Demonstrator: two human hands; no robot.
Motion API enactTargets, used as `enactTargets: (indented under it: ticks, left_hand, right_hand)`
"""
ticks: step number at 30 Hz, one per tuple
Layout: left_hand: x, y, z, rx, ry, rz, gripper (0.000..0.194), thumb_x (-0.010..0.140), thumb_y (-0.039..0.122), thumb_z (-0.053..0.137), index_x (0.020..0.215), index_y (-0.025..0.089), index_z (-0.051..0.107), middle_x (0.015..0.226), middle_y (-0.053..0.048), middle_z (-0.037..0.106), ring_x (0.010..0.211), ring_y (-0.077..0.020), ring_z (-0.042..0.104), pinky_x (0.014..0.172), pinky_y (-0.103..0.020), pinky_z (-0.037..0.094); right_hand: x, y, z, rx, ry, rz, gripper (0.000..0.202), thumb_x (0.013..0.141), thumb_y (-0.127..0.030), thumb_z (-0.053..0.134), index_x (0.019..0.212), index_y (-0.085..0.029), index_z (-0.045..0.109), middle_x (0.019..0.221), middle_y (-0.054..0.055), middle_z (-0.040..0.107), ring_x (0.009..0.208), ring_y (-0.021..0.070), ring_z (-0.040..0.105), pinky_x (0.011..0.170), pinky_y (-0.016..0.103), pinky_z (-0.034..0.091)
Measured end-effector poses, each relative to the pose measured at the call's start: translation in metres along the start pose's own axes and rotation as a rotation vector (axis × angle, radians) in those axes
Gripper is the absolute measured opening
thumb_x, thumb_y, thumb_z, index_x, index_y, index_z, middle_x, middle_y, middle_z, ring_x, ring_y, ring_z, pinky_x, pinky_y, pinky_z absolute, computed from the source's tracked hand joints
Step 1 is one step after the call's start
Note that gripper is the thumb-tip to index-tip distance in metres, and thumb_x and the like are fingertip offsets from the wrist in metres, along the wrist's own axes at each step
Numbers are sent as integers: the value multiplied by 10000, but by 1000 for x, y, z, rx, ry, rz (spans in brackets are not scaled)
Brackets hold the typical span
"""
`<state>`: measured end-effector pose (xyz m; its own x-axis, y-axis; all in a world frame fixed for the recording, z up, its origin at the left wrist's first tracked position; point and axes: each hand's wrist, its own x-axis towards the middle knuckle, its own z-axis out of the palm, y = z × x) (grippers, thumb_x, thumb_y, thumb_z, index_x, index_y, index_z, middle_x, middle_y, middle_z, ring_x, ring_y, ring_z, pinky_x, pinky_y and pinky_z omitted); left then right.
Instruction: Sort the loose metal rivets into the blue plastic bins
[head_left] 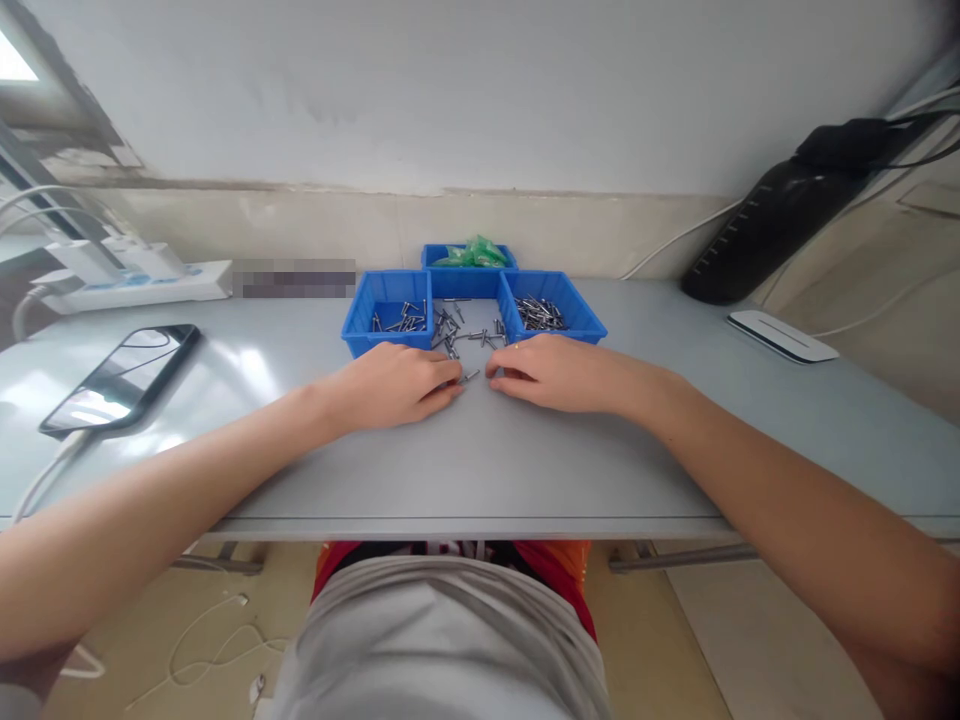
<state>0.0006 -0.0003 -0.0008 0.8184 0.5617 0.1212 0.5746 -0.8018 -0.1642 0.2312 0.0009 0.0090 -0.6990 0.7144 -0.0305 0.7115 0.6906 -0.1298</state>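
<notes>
Near the middle of the table, my left hand [401, 385] rests with thumb and fingers pinched together. A small metal screw [471, 376] juts out from its fingertips. My right hand [559, 372] lies opposite, fingers curled and tips drawn close; whatever they may hold is hidden. Between and beyond the hands, loose screws [484, 337] are scattered on the table. Behind my left hand stands a blue bin [352, 318] with some screws [409, 320] in it. A second blue bin [589, 318], behind my right hand, holds a larger pile of screws [538, 313].
Green plastic bags [476, 253] fill a rear blue bin [470, 281] by the wall. On the grey table [480, 470] lie a phone [124, 378] with a cable and a power strip [157, 285] at left. A black bottle [780, 215] and a white flat device [782, 335] are at right.
</notes>
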Motion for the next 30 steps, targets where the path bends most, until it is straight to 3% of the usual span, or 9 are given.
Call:
enactTargets:
  ticks: [30]
  left_hand:
    - [0,0,0,-20,-31,21,286,953,352,348,992,203,589,877,-27,654,705,-145,604,562,-245,342]
  right_hand:
    - [-2,-3,-3,-25,-12,-2,260,913,-352,375,913,-214,595,839,40,651,739,171,566,608,272,340]
